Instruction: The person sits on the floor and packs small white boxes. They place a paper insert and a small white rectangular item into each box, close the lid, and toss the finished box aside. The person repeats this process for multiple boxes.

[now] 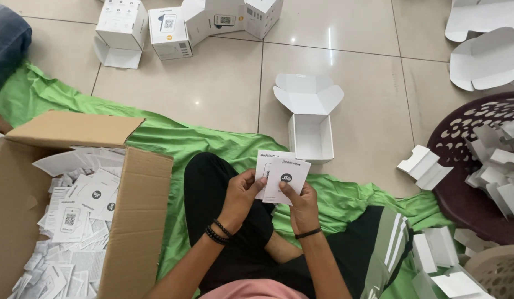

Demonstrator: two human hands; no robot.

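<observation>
A person is sitting cross-legged on a green cloth (174,138) spread over a tiled floor (223,83), holding two small white leaflets in front of the knees. The left hand (241,194) is gripping the rear leaflet (265,159) by its lower left edge, thumb lying on its face, while the right hand (301,204) is pinching the front leaflet (287,178) at its bottom edge; the front one is overlapping the rear one and tilting slightly to the right. Just beyond the leaflets, at the far edge of the cloth, an open white carton (310,135) is standing upright on the floor with its flaps folded back. At the left edge of the cloth, a large brown cardboard box (136,221) is sitting open, holding a loose heap of white leaflets and papers (74,216). Several closed white product boxes (168,30) are standing along the far side of the floor. At the right, a dark perforated plastic basket (461,138) is holding folded white card inserts (500,166), and more inserts (425,166) are lying on the floor beside it.
</observation>
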